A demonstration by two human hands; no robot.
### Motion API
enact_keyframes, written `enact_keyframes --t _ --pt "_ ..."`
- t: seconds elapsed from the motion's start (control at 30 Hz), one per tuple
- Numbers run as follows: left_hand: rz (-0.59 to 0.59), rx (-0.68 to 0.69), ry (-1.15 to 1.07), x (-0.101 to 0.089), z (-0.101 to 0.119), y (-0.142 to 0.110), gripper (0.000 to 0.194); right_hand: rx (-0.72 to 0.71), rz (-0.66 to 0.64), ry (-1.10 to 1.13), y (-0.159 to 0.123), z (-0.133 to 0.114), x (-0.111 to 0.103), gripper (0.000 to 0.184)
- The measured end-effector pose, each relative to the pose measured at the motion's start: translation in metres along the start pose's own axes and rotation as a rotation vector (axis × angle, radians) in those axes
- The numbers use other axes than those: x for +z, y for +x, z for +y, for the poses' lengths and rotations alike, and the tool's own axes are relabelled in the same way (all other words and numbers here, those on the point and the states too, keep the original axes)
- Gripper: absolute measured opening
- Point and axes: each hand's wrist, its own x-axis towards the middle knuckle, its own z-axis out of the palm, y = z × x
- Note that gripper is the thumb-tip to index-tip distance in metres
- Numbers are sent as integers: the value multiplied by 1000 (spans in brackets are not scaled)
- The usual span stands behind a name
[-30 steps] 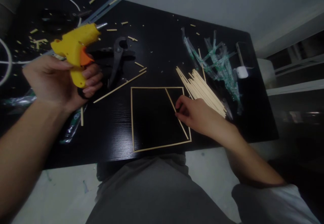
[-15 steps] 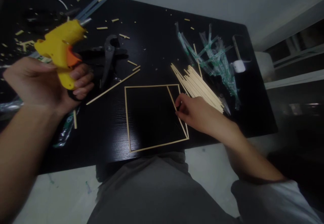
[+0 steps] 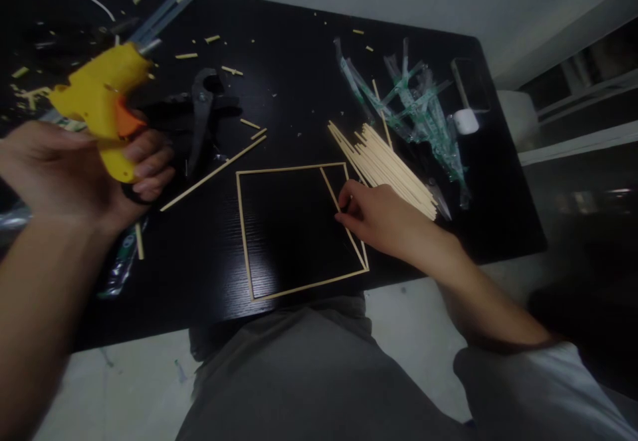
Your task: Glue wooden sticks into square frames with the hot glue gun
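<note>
My left hand (image 3: 90, 172) is wrapped round the handle of a yellow hot glue gun (image 3: 107, 86) with an orange trigger, held up over the table's left side with its metal nozzle pointing away to the upper right. Flat on the table lies a square frame of thin wooden sticks (image 3: 244, 235). A loose-looking wooden stick (image 3: 355, 245) slants inside its right side, its lower end at the near right corner. My right hand (image 3: 366, 212) pinches this slanted stick near its middle, hiding part of the frame's right side.
Beside my right hand lies a bundle of wooden sticks (image 3: 393, 165), with clear-green plastic wrappers (image 3: 413, 105) behind it. A phone (image 3: 471, 86) and white case (image 3: 466, 121) sit at the right. Black cutters (image 3: 202, 109), a long stick (image 3: 214, 172) and several offcuts lie left of centre.
The camera view has shifted slightly, moving the table's contents a little left in the picture. Both hands keep their grips; the slanted stick stays nearly in place within the frame.
</note>
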Motion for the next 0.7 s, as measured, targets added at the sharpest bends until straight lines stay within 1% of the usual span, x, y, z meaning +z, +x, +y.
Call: enact_keyframes --t 0.1,0.2,0.3,0.43,0.57,0.6,0.7 --pt "-38 11 22 -1 -1 0 61 -23 63 -11 4 -3 3 14" --pt "-26 25 41 1 -1 1 62 -49 123 -46 8 -7 6 11" --pt "-28 50 86 4 -1 1 60 -44 125 -64 11 -9 7 8" --pt "-88 78 153 5 -1 2 54 -13 146 -71 11 -7 8 10" --pt "-86 81 176 2 0 4 37 -11 175 -73 10 -3 9 8" --pt "-87 76 181 1 0 3 35 -8 172 -66 9 -2 8 8" --pt "-123 70 183 -2 0 3 44 15 154 -39 9 -3 6 9"
